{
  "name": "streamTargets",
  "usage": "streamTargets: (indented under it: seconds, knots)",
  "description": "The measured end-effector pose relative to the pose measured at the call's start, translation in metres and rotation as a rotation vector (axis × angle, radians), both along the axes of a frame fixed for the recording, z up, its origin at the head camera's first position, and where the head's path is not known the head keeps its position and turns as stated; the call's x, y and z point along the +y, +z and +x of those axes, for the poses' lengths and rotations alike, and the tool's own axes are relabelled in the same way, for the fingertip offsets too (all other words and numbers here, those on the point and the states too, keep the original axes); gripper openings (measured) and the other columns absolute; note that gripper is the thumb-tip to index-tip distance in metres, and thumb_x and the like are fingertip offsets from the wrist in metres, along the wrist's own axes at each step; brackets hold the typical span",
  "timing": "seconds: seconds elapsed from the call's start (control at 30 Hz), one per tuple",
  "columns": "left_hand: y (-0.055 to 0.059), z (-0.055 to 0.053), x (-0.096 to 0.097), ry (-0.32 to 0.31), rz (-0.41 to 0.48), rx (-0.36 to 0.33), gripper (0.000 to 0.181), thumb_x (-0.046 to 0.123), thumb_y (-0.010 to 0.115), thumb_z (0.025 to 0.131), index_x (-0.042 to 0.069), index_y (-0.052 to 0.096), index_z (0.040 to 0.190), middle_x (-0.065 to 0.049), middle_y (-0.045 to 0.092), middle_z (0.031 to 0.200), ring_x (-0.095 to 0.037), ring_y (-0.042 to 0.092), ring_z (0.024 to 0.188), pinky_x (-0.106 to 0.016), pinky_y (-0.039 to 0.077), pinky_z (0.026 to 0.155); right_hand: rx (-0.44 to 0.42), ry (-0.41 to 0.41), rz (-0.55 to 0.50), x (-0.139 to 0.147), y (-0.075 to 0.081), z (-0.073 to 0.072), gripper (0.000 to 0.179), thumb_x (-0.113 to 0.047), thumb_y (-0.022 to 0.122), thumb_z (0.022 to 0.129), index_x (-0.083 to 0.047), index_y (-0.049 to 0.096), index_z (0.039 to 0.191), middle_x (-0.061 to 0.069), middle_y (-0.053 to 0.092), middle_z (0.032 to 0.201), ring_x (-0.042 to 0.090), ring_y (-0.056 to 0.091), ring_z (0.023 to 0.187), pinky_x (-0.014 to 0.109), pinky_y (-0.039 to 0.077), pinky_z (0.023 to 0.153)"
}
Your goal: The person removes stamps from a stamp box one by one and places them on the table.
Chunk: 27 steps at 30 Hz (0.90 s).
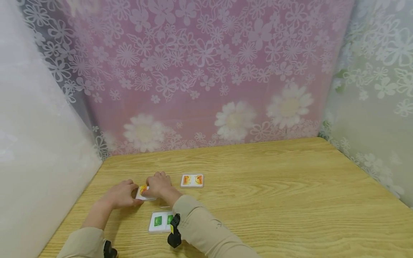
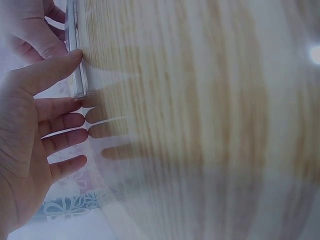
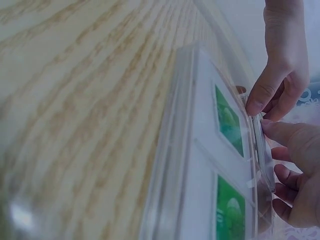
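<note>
Both hands meet at a clear-cased card with an orange picture (image 1: 141,192), on the left part of the table. My left hand (image 1: 120,195) holds its left end between thumb and index finger, the other fingers spread beside it in the left wrist view. From the right, my right hand (image 1: 159,185) grips the same card, thumb over its face and fingers along the far edge, hiding much of it. Nearer to me lies a cased card with green pictures (image 1: 157,220), partly behind the right wrist; the right wrist view shows its thick clear edge (image 3: 172,135).
Right of the hands, a cased card with two orange pictures (image 1: 192,180) lies flat. Under the right wrist a clear edge (image 1: 164,206) shows. The wooden table (image 1: 274,200) reaches back to a pink floral curtain (image 1: 206,71), with pale sheets at both sides.
</note>
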<state>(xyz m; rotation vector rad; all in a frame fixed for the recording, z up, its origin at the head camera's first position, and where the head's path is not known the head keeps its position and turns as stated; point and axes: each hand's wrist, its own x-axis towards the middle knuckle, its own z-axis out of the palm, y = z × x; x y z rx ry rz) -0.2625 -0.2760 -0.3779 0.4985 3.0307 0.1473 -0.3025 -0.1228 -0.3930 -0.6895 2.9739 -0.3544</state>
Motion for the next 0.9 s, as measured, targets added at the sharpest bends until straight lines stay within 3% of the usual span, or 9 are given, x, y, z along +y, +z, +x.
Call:
streamTargets:
  seconds: [0.43,0.73,0.9]
  knots:
    - [-0.0037,-0.0026,-0.0006,0.006,-0.013,0.020,0.064,0.048,0.071,0.073,-0.003,0.062,0.111,-0.007,0.054,0.096,-0.025,0.053,0.083,-0.046,0.046,0.076,0.004,-0.028,-0.057,-0.0015,-0.0011,-0.0004,0.024,-0.047,0.063,0.084,-0.030,0.067,0.101,-0.010,0.052,0.094,0.011,0.041,0.090,0.029,0.034,0.078]
    - [-0.0047,-0.0033,-0.0011,-0.013,0.004,0.049,0.056,0.044,0.073,0.072,-0.001,0.064,0.104,-0.003,0.051,0.088,-0.021,0.051,0.076,-0.041,0.045,0.069,0.111,-0.042,-0.040,-0.0032,-0.0006,-0.0018,0.008,-0.034,0.063,0.087,-0.028,0.067,0.086,-0.010,0.054,0.085,0.010,0.047,0.084,0.028,0.038,0.076]
    - [-0.0051,-0.0032,-0.0017,-0.019,-0.001,0.050,0.056,0.045,0.073,0.073,-0.001,0.064,0.103,-0.003,0.052,0.087,-0.021,0.051,0.075,-0.041,0.045,0.069,0.102,-0.032,-0.056,-0.0029,-0.0007,-0.0027,0.008,-0.031,0.062,0.087,-0.028,0.067,0.081,-0.011,0.055,0.083,0.010,0.048,0.085,0.028,0.039,0.076]
